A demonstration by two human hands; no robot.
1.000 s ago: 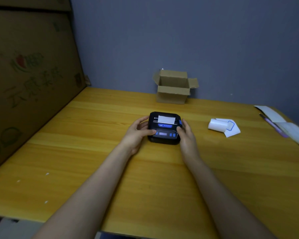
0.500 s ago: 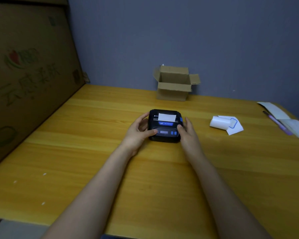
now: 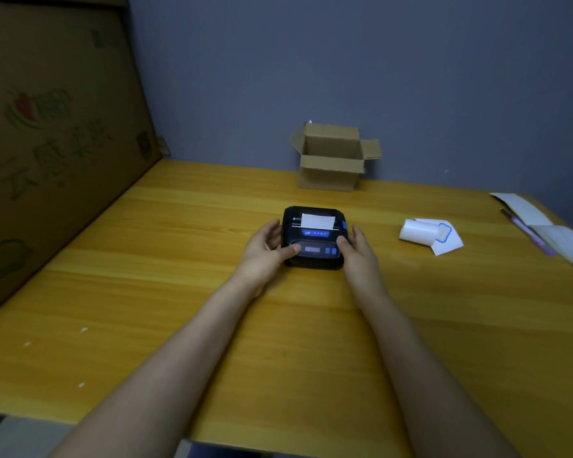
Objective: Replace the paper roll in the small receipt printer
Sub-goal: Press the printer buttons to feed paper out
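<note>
A small black receipt printer point(image 3: 315, 238) with blue buttons rests on the wooden table point(image 3: 212, 325), lid closed, a short strip of white paper point(image 3: 317, 221) sticking out of its slot. My left hand point(image 3: 268, 251) cups its left side, thumb on the front panel. My right hand point(image 3: 359, 251) grips its right side, thumb near the blue buttons. A white paper roll point(image 3: 419, 235) with a loose tail marked in blue lies on the table to the right, apart from both hands.
An open cardboard box point(image 3: 331, 160) stands at the back against the grey wall. A large printed cardboard sheet point(image 3: 53, 137) leans along the left edge. Papers point(image 3: 523, 209) and a purple pen point(image 3: 523, 231) lie at the far right.
Both hands stay on the printer's sides; the fingers have shifted only slightly. The view has drifted a little. The printer has not moved on the table.
</note>
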